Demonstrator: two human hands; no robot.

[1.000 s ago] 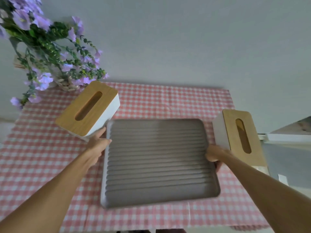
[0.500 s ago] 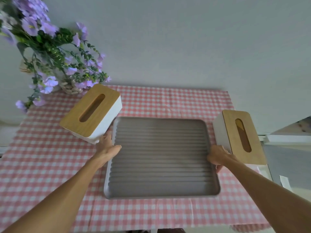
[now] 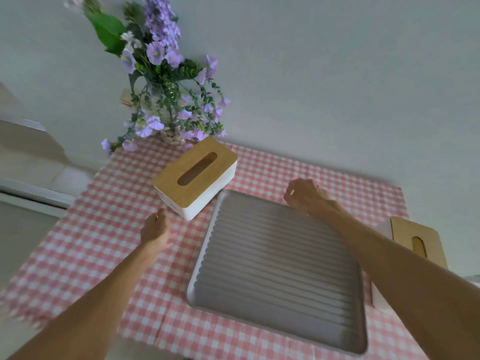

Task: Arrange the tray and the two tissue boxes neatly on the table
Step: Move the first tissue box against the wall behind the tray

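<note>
The table is covered by a pink-and-white checked cloth [image 3: 85,245] and stands against a plain pale wall. The largest item on it, a grey rectangular ribbed tray with a white rim [image 3: 278,271], lies flat on the cloth, set near the front edge and right of centre, with neither hand on it. At the far left corner stands a bouquet of purple flowers in a woven vase [image 3: 168,100]. Just in front of it sits the first white tissue box with a slotted wooden lid [image 3: 196,176], turned at an angle, its near corner close beside the tray's far left corner; contact cannot be confirmed. The second white tissue box with a wooden lid [image 3: 415,242] stands at the tray's right side, partly hidden behind the right forearm. The right hand [image 3: 304,194] hovers above the tray's far edge, fingers loosely curled and holding nothing. The left hand [image 3: 155,227] hangs just left of the angled box, fingers slightly bent, also empty. Assessment: the tray appears placed, and the step in hand is the left box. The next move calls for both hands to take its short ends and square it parallel with the tray.
</note>
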